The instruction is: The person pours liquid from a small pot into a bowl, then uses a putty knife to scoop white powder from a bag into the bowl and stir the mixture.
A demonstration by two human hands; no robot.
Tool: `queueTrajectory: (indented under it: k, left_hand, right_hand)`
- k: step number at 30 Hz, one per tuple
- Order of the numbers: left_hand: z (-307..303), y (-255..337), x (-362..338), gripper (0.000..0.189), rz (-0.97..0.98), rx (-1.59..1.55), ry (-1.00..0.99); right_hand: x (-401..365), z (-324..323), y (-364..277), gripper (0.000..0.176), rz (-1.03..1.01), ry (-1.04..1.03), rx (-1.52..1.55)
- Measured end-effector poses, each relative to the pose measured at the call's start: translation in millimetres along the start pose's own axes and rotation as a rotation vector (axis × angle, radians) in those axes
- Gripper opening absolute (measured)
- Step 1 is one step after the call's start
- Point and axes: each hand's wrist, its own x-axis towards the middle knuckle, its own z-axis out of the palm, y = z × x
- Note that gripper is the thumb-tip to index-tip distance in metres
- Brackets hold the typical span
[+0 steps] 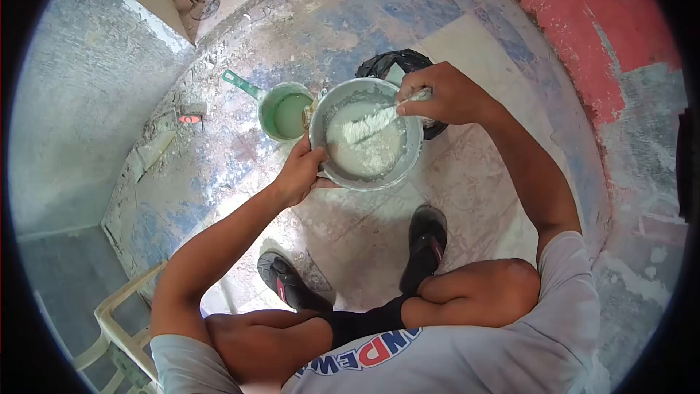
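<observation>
My left hand grips the near left rim of a grey mixing pot, thumb over the edge and fingers beneath. Inside the pot lies a milky liquid with white powder floating on it. My right hand is closed round the handle end of a flat spatula-like tool heaped with white powder, held over the pot. Its exact kind is hidden by the powder. Just left of the pot stands a green dipper with cloudy liquid. Behind the pot, partly covered by it and my right hand, is an open black plastic bag.
My sandalled feet rest on the splattered tile floor below the pot. A pale plastic chair stands at lower left. Trowels lie by the wall at upper left, a small red item nearer. A red-and-grey wall borders the right.
</observation>
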Motion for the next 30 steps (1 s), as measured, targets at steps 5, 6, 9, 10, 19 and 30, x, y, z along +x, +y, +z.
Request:
queueTrajectory:
  k: [5,6,9,10,19,30]
  left_hand:
    - [-5,-5,3,0.052,-0.004,-0.012,-0.004]
    - [-5,-4,2,0.052,-0.005,-0.013,-0.002]
    - [-4,-3,2,0.053,0.005,-0.019,-0.014]
    - [-4,-2,1,0.053,0.005,-0.021,-0.018]
    - [-5,-1,-1,0.052,0.007,-0.021,-0.005]
    - [-6,-4,-3,0.050,-0.028,0.019,0.051]
  right_hand:
    - [6,9,6,0.020,-0.304,0.054,-0.118]
    - [6,9,3,0.020,-0.305,0.053,-0.116]
    - [5,6,-4,0.020,-0.270,0.048,-0.145]
    - [6,6,-2,0.020,-0.304,0.047,-0.152]
    - [-11,5,-3,0.020,-0.280,0.070,-0.367]
    - [-17,-30,57,0.018,-0.079,0.383,-0.159]
